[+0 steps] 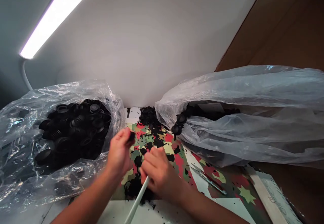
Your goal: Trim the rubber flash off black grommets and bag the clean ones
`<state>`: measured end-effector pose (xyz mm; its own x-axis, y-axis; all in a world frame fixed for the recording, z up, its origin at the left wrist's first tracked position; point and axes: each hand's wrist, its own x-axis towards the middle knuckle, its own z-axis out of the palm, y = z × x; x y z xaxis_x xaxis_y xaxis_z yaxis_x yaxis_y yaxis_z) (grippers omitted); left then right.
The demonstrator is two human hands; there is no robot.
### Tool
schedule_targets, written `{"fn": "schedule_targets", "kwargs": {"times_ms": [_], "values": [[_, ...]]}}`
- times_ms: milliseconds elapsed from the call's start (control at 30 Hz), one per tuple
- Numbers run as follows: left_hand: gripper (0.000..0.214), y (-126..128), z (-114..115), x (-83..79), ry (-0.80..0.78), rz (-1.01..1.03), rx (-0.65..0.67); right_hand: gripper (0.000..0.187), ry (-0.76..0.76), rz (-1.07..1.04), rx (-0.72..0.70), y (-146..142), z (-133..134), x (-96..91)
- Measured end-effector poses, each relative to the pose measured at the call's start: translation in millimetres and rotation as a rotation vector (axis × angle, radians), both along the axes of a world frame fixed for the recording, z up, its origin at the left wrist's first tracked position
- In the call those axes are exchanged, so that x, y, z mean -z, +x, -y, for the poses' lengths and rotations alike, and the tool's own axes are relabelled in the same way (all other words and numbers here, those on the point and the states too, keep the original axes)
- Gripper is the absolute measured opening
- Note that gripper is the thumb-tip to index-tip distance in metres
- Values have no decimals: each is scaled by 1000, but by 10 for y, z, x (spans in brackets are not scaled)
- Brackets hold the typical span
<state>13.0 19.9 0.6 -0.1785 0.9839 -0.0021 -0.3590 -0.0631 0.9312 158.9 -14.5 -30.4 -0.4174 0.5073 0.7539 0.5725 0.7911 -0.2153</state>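
My left hand (118, 154) pinches a small black rubber piece (131, 137) between thumb and fingers, raised near the left bag's edge. Beside it, my right hand (157, 170) is closed around a slim white rod-like tool (136, 202); its long end points down toward me, and its other end is hidden in the fingers. Underneath both hands, a camouflage-patterned sheet (179, 163) is strewn with black scraps (138, 187). At the left, a clear plastic bag (22, 122) lies open, full of round, ribbed black caps (76, 122).
On the right, a second translucent bag (253, 85) lies with black pieces (181, 119) at its mouth. A pair of scissors or tweezers (212, 181) rests in front of it. A cardboard panel (283, 24) leans behind. A lit lamp (58, 18) hangs upper left.
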Motion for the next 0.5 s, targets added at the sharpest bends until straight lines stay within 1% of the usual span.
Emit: {"fn": "schedule_targets", "kwargs": {"times_ms": [33, 67, 167, 233, 367, 433, 500], "values": [[49, -27, -26, -24, -18, 58, -39, 31, 30, 47, -1, 4, -17, 20], [49, -50, -42, -48, -21, 94, -36, 30, 34, 89, 14, 25, -51, 38], [51, -68, -18, -83, -5, 114, 82, 30, -52, 144, 141, 167, -216, 78], [51, -47, 27, -67, 2, 116, 149, 33, -125, 122, 170, 281, -306, 91], [52, -9, 67, -8, -23, 109, 258, 28, -257, 26, 142, 412, -328, 75], [52, -2, 62, 11, -49, 96, 322, 29, -301, 0, 127, 430, -295, 54], [52, 3, 57, 24, -75, 87, 350, 29, -326, -6, 136, 435, -268, 33]]}}
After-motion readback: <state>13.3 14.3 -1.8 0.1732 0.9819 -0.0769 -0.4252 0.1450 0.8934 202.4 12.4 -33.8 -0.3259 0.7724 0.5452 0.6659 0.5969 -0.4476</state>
